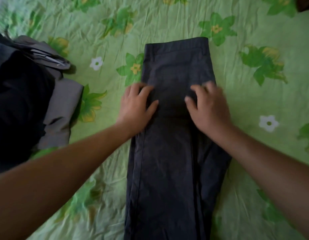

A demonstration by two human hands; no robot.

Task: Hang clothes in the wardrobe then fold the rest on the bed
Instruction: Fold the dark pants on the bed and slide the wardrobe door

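A pair of dark grey trousers [172, 153] lies flat and lengthwise on the bed, folded leg on leg, its waistband at the far end. My left hand [136, 108] presses on the trousers' left edge about a third of the way down, fingers spread. My right hand [207, 106] presses flat on the right side at the same height, slightly blurred. Neither hand holds any cloth.
The bed has a green sheet with a flower print [254, 101]. A pile of folded clothes sits at the left: a black garment [20, 101] over grey ones [63, 104]. A dark object shows at the top right corner [306, 4].
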